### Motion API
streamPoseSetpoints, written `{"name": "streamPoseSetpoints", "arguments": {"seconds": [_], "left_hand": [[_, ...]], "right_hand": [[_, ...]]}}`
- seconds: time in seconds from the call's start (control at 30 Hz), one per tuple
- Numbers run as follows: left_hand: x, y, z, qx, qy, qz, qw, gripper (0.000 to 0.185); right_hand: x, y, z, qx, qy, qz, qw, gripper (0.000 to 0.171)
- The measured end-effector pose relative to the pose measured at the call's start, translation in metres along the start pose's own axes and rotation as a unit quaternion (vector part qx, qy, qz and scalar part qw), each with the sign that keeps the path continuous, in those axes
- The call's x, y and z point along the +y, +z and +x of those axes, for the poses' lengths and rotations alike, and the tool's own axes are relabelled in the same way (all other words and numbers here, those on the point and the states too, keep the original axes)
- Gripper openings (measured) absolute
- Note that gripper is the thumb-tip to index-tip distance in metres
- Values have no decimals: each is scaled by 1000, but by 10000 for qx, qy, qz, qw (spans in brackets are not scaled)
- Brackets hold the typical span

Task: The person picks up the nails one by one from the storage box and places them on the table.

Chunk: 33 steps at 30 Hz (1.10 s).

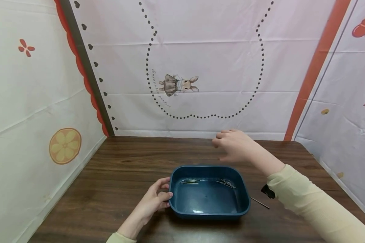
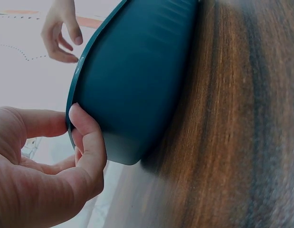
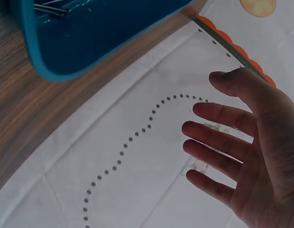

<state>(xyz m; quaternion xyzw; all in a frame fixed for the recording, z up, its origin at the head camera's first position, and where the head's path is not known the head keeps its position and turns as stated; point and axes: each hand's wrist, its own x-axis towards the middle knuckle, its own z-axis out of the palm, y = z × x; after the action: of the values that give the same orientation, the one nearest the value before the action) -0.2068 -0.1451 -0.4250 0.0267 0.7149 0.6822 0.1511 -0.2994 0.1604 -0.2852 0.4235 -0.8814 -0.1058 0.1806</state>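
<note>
On the brown wood-grain counter (image 1: 124, 165), the left hand (image 1: 153, 199) pinched a blue rounded-rectangular tray (image 1: 207, 201); the right grip (image 1: 235, 146) hung apart.

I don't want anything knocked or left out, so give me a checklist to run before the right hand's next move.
1. Left hand holding the blue tray at its rim: ok.
2. Tray upright on the table: ok.
3. Right hand empty: ok, nothing in its fingers.
4. All thin rods inside the tray: not ok; one loose rod lies on the table to its right.
5. Exact count of rods inside: cannot tell, they overlap.
</note>
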Motion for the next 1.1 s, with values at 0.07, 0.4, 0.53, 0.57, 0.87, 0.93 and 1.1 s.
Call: {"name": "streamPoseSetpoints", "arguments": {"seconds": [0.07,0.4,0.53,0.57,0.87,0.93,1.1], "left_hand": [[0,0,0,-6,10,-18,10000,61],[1,0,0,-43,-17,-56,10000,59],[1,0,0,-32,-18,-65,10000,59],[1,0,-1,-29,-16,-63,10000,59],[1,0,-1,-29,-26,-111,9999,60],[1,0,-1,-46,-37,-106,9999,60],[2,-1,1,-77,-58,-82,9999,60]], "right_hand": [[-3,2,6,-44,-85,-59,9999,31],[-22,12,27,-290,-507,-326,9978,30],[-31,17,35,-366,-692,-369,9962,28],[-33,19,37,-406,-742,-357,9958,28],[-56,26,53,-1012,-1040,-508,9881,39],[-61,28,56,-1066,-1065,-535,9871,41],[-68,35,61,-1070,-1127,-512,9865,42]]}}
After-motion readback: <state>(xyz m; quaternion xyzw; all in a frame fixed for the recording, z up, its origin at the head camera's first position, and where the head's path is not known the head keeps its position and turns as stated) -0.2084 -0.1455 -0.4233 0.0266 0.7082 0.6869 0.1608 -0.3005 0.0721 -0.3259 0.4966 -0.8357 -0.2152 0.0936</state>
